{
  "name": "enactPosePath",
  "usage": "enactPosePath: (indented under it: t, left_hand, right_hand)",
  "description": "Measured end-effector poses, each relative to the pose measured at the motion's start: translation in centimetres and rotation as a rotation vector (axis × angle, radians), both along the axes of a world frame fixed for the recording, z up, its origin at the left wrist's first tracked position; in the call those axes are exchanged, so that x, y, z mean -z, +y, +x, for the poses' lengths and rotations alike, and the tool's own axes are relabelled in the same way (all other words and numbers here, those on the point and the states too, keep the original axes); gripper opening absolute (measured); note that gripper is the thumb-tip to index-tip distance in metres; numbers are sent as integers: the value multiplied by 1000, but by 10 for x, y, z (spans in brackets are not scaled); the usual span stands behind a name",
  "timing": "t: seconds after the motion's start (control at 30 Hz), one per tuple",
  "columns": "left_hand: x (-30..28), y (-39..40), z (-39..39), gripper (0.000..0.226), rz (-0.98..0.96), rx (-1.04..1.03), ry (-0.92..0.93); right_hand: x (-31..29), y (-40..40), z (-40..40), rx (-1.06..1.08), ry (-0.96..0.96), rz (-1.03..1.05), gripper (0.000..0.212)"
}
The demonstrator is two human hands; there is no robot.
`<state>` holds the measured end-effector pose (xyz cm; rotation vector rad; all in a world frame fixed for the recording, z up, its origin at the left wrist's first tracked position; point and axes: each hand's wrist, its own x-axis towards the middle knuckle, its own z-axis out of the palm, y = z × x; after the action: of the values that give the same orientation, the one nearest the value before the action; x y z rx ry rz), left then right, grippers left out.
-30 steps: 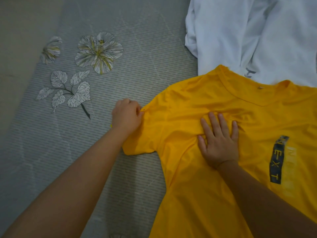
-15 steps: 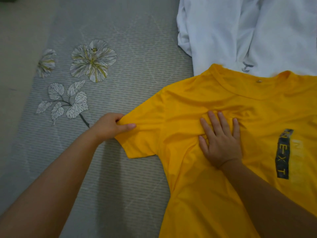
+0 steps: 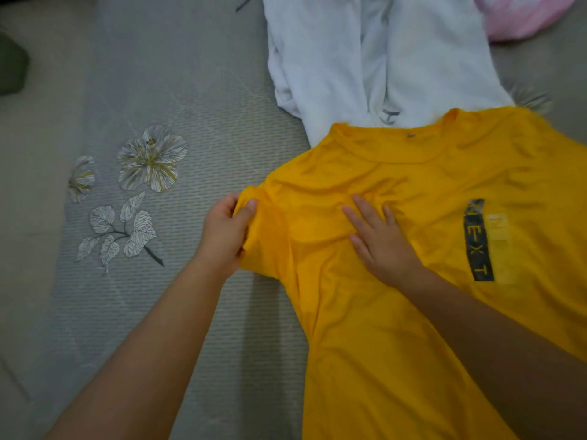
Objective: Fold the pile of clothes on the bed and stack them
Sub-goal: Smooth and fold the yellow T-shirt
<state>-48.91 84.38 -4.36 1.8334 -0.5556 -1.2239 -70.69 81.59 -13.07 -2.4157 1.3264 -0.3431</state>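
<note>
A yellow T-shirt (image 3: 397,312) with a dark printed strip on its chest lies face up on the grey bed cover (image 3: 158,74). My left hand (image 3: 224,231) pinches the shirt's left sleeve between thumb and fingers, bunching it toward the body. Flat on the chest below the collar lies my right hand (image 3: 381,242), fingers spread and pressing the cloth down. A white garment (image 3: 365,55) is spread beyond the collar, partly under the shirt.
The bed cover has a printed flower and leaves (image 3: 149,160) at the left. A pink cloth (image 3: 521,14) lies at the top right corner. Something dark green (image 3: 11,68) sits at the far left edge.
My left hand has moved right with the sleeve, which was stretched out flat and is now bunched against the shirt's side. The right hand has stayed in place.
</note>
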Motion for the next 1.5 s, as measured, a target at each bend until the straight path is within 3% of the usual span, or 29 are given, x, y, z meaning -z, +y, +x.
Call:
enactPosePath:
  t: [0.1,0.23,0.3,0.37,0.43,0.5,0.63,0.77,0.9,1.0,1.1,1.17,1.2,1.33,1.4,1.47,1.5]
  left_hand:
    - [-14,-18,-59,23,-18,119,130]
    - [-10,-15,-142,60,-4,503,93]
    - [5,-5,-164,58,-68,608,-151]
    - [28,10,-170,56,-94,708,-574]
    - [49,27,-164,67,28,749,-900]
    - [66,42,-159,83,199,786,-1021]
    - [80,50,-159,104,289,886,-1032]
    - [70,42,-179,74,113,827,-1121]
    - [74,25,-213,57,-174,783,-1246]
    - [92,11,-239,56,-154,779,-1236]
    - [111,11,-250,60,-75,726,-1247]
    - [117,10,-247,58,-126,674,-1287]
    - [119,10,-248,57,-172,648,-1298]
    - [119,7,-254,59,-166,638,-1266]
    - [119,7,-255,59,-148,655,-1244]
    - [117,7,-254,59,-134,660,-1248]
    - [116,7,-254,59,-130,663,-1250]
  right_hand:
    - [-45,-1,-46,247,-321,114,48]
    - [-75,16,-131,480,-374,110,54]
    - [-74,26,-173,601,-302,169,66]
    - [-67,31,-208,733,-225,157,74]
    - [-54,31,-235,887,-140,166,72]
    - [-41,24,-252,1030,-115,264,57]
    - [-19,1,-262,1073,-64,482,44]
    - [-22,-20,-267,1278,-462,563,15]
    - [-55,-41,-282,1208,-580,302,37]
    - [-58,-41,-297,1197,-747,286,37]
    - [-41,-35,-305,1334,-1025,649,12]
    - [-33,-39,-302,1395,-1004,938,23]
    - [-29,-43,-305,1427,-966,981,28]
    - [-33,-73,-311,1475,-829,1012,21]
    - [-36,-82,-312,1417,-891,978,10]
    - [-42,-84,-308,1294,-1086,739,4]
    - [-51,-81,-305,1197,-1141,579,12]
